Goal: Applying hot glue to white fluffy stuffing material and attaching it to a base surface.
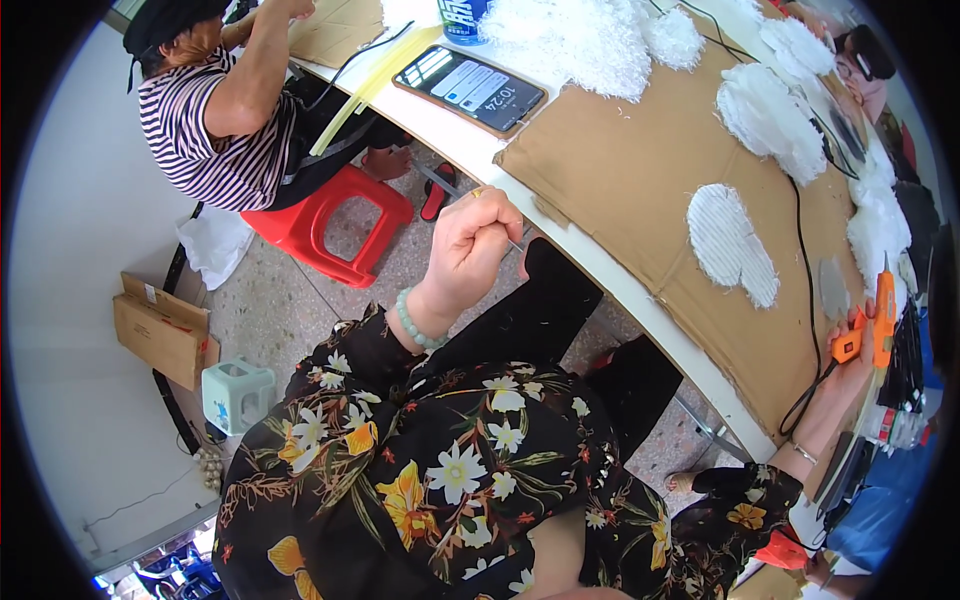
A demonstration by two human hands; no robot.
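Near the centre of the frame I see my left hand [470, 245] raised just off the near edge of the white table [600, 262], its fingers curled tight together and pinching a thin pale stick [514, 244] whose tip pokes out toward the right of the fist. A string of pale green beads [417, 324] circles that wrist, above a black sleeve with a flower print. Far at the right edge my right hand [848, 345] is wrapped around an orange glue gun [880, 315], fingers closed about the grip; its nozzle points up the frame and a black cord [805, 300] runs from it across the brown cardboard sheet [640, 170] that covers the table. On the cardboard, right of centre, lies a white ribbed cloud-shaped piece [732, 245], apart from both hands, and more white fluffy pieces [770, 115] sit toward the upper right. A smartphone [470, 88] with a lit screen lies on the table at the top centre, beside pale yellow sticks [375, 85]. In the upper left another person in a striped shirt [200, 130] sits on a red plastic stool [330, 225]; a cardboard box [160, 330] rests on the floor at the left.
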